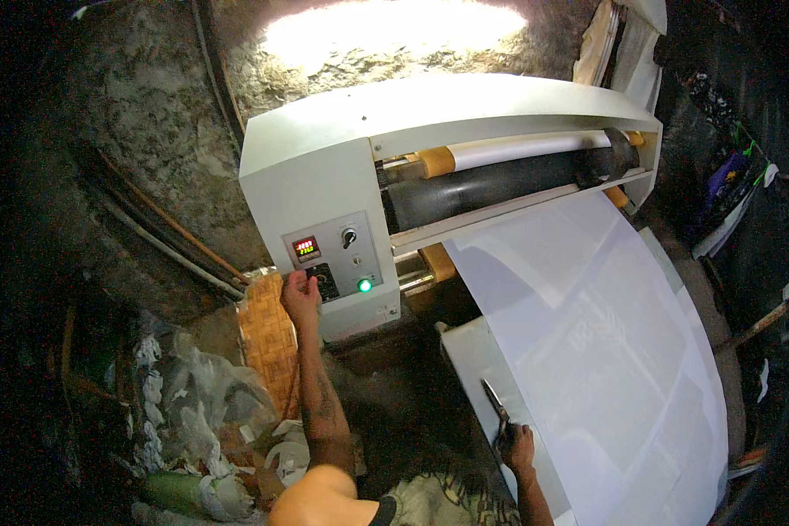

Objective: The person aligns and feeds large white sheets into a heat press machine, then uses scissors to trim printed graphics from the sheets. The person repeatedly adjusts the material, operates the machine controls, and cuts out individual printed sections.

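Observation:
My left hand (300, 294) is raised to the control panel (332, 233) of a white roller heat press (312, 171). Its bent fingers are at the left side of a black dial unit (324, 281); whether they grip anything there is unclear. Above them glows a digital display (306, 247), and a green lamp (365, 286) is lit to the right. My right hand (519, 448) holds dark-handled scissors (494, 398), blades pointing away from me, over a pale tray surface (490, 348). Beside it, a wide white sheet (605, 342) with a faint pattern runs down from the press.
A black roller (480, 197) and a white roll (532, 150) span the press opening. Left of my forearm stands a woven-patterned panel (271, 335), with clear plastic wrapping (204, 394) and a greenish roll (171, 490) below. Cables (164, 217) hang along the rough wall.

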`<state>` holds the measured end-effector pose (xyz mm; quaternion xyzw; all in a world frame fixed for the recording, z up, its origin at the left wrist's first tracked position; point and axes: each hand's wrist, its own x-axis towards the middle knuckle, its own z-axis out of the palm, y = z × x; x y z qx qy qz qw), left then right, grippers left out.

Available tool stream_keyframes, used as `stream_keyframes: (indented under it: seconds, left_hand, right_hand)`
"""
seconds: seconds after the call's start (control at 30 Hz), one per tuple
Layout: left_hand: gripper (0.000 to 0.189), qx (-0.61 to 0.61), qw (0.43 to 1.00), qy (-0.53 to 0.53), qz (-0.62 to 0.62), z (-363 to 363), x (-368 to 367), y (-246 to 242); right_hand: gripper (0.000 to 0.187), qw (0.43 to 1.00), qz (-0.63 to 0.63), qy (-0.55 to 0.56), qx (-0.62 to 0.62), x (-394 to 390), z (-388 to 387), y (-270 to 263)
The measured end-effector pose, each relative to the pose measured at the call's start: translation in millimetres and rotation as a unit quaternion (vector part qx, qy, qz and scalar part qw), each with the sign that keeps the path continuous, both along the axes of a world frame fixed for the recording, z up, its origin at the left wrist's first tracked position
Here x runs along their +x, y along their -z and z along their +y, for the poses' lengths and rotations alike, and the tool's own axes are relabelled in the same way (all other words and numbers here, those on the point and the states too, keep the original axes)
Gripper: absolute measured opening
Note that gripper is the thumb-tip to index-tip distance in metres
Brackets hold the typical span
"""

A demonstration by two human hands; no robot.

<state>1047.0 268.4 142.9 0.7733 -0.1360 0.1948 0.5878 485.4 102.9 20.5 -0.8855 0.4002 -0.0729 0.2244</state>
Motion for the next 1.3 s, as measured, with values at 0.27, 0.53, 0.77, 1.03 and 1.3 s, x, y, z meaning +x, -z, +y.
stream_keyframes:
  seconds: [0.27,0.53,0.77,1.03,1.3]
  left_hand:
    - [0.026,0.003,0.999,-0.015,-0.029,-16,-24,14]
    - [0.014,0.051,0.996,-0.043,-0.062,-13,-30,10]
    - [0.014,0.046,0.995,-0.045,-0.074,-16,-29,13]
    - [0.014,0.02,0.993,-0.068,-0.092,-17,-15,32]
    - [0.013,0.013,0.992,-0.068,-0.104,-17,-7,40]
  right_hand:
    - [0.028,1.0,0.013,-0.003,-0.009,8,4,-5]
    - [0.031,0.999,0.034,-0.006,-0.007,13,10,-9]
    - [0.024,0.997,0.011,-0.05,-0.062,13,6,-8]
    - [0.028,0.998,0.02,-0.046,-0.029,11,1,-12]
    - [0.028,1.0,0.002,-0.008,-0.024,9,5,1]
